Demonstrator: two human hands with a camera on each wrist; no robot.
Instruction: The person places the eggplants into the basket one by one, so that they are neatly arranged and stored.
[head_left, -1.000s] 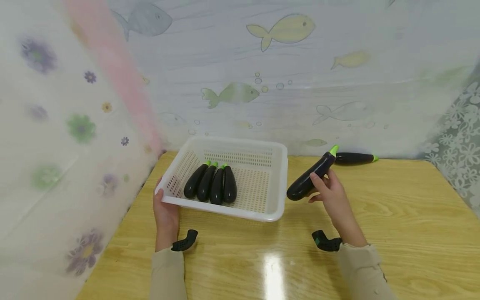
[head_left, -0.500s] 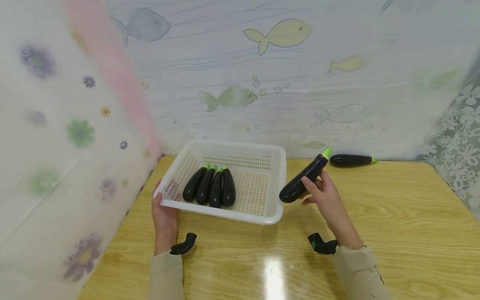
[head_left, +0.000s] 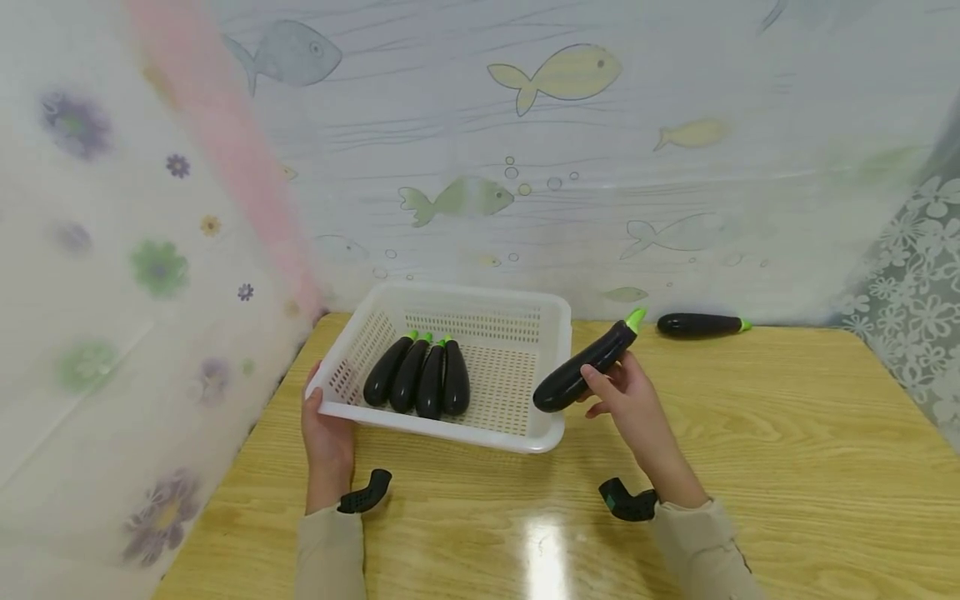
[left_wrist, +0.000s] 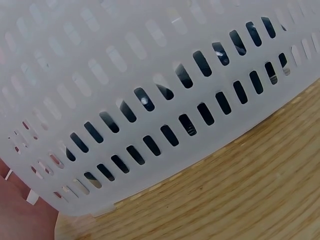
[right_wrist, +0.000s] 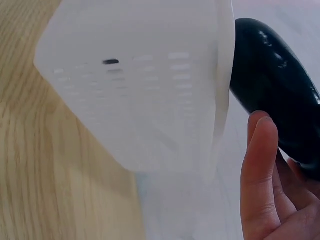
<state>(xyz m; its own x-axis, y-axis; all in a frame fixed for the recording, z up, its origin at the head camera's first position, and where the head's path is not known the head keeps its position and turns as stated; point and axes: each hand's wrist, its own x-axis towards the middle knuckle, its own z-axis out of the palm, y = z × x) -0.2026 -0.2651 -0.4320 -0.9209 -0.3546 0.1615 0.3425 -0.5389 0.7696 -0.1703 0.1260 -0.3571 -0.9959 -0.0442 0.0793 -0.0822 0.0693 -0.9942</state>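
A white slotted plastic basket (head_left: 450, 427) stands on the wooden table. Its left front corner is in the grip of my left hand (head_left: 327, 437), thumb over the rim. Several dark eggplants (head_left: 430, 387) lie side by side in the basket's left half, green stems away from me. Another eggplant (head_left: 581, 371) is pinched in my right hand (head_left: 630, 408), its round end over the right rim and its green stem pointing up and right. In the right wrist view, this eggplant (right_wrist: 275, 75) is partly behind the basket's rim. The left wrist view shows mostly the basket's slotted wall (left_wrist: 165, 155).
One more eggplant (head_left: 701, 325) lies at the table's back edge, right of the basket. Behind the table (head_left: 787, 433) hangs a sheet with fish drawings (head_left: 555, 75), and a flowered sheet (head_left: 90, 333) is on the left.
My right hand has moved left and slightly down with its eggplant, bringing the round end from beside the basket to over its right rim. The left hand keeps its hold on the basket.
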